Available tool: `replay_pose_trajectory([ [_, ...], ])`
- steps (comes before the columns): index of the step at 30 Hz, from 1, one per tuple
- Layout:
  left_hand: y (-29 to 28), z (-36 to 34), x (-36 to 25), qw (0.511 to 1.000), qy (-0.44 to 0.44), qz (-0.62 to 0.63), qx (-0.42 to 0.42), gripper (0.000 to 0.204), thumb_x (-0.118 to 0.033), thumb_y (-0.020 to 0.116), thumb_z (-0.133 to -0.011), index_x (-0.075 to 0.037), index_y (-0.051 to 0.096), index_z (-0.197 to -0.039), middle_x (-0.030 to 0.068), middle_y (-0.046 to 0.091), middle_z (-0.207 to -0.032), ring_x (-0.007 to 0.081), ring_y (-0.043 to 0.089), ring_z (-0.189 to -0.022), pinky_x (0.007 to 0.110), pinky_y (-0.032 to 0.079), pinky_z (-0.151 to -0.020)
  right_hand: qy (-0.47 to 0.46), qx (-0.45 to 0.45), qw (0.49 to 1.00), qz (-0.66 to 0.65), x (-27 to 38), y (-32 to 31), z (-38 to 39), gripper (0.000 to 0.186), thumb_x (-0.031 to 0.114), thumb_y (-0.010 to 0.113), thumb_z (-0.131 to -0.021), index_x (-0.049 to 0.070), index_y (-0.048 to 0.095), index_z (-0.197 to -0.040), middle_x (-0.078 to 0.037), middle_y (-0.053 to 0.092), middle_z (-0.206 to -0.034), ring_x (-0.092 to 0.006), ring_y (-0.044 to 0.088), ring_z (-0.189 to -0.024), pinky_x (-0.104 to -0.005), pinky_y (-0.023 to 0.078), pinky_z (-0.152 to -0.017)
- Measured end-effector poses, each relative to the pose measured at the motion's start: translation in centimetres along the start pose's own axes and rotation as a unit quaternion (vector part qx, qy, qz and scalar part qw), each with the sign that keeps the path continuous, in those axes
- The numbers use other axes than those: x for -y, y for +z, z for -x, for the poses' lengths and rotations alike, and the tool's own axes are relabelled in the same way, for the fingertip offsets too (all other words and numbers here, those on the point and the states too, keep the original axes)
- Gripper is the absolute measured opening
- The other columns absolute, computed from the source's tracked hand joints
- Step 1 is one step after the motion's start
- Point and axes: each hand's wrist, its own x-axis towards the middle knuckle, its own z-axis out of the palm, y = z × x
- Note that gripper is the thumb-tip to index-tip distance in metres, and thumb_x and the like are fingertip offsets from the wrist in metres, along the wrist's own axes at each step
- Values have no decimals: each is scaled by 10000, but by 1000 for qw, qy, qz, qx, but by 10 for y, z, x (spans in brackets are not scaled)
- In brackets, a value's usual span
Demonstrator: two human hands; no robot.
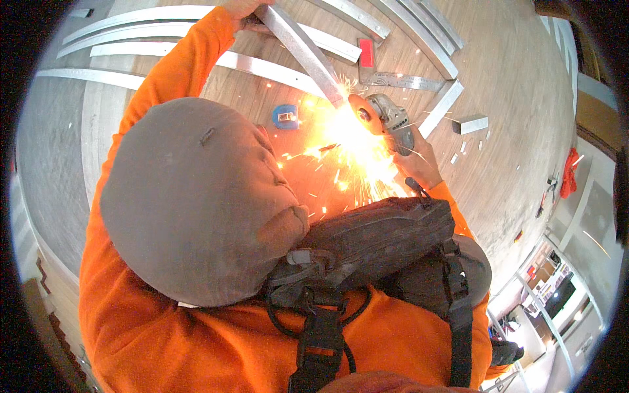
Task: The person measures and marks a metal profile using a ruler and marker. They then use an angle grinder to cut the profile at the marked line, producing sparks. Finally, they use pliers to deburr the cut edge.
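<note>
My left hand [247, 10], at the far end of the reach, is closed around the upper end of a square metal tube [301, 49]. The tube slants down to the right. In my right hand [419, 162] is a grey angle grinder [395, 124], gripped by its body. Its orange-brown disc [364, 114] meets the tube's lower end, and a bright burst of sparks sprays toward me from there. Glare hides the exact contact. To the left of the sparks lies a blue tape measure [285, 116]. A metal square with a red handle [366, 54] rests beyond the disc.
Several long metal tubes [419, 39] lie across the floor at the far side and left. A short cut piece of tube [470, 124] and small scraps sit right of the grinder. A red cloth-like thing [570, 173] is at the far right, above a metal-framed rack [534, 298].
</note>
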Motion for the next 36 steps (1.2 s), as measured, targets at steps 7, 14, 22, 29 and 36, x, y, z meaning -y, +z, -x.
replay_pose_trajectory([
  [7,12,2,-4,997,-1,-39,-71,361,-323,661,-899,16,663,-1024,147,660,-864,307,695,-730,418,641,-667,-5,-14,997,73,12,-7,1,690,347,802,-743,66,547,-1318,-268,713,-1064,-455,684,-1024,-491,550,-863],
  [14,-14,-25,17,991,28,-104,-76,625,-477,745,-818,-8,604,-1206,136,653,-1126,247,666,-965,375,594,-826,2,-5,995,98,6,-8,-4,711,318,852,-725,7,557,-1292,-217,714,-1033,-341,707,-950,-409,537,-841],
  [22,-17,-23,14,995,11,-86,-42,677,-480,723,-860,13,554,-1293,170,634,-1212,278,664,-1083,399,587,-903,-25,21,998,57,-2,-7,-11,764,452,825,-726,68,551,-1327,-274,707,-1052,-449,686,-1026,-488,546,-867],
  [29,-43,5,20,993,3,-115,-18,657,-546,713,-863,-3,631,-1225,188,643,-1249,275,668,-1051,355,538,-912,-67,-31,996,-58,-2,-5,-7,725,274,850,-723,-5,550,-1321,-204,693,-1154,-323,673,-1074,-399,520,-928],
  [36,7,36,-12,951,10,-271,-149,638,-589,745,-829,31,698,-972,122,690,-825,233,654,-635,360,536,-571,-36,-59,997,-23,-5,-18,8,659,216,830,-759,-20,555,-1310,-139,693,-1102,-227,660,-994,-357,519,-893],
])
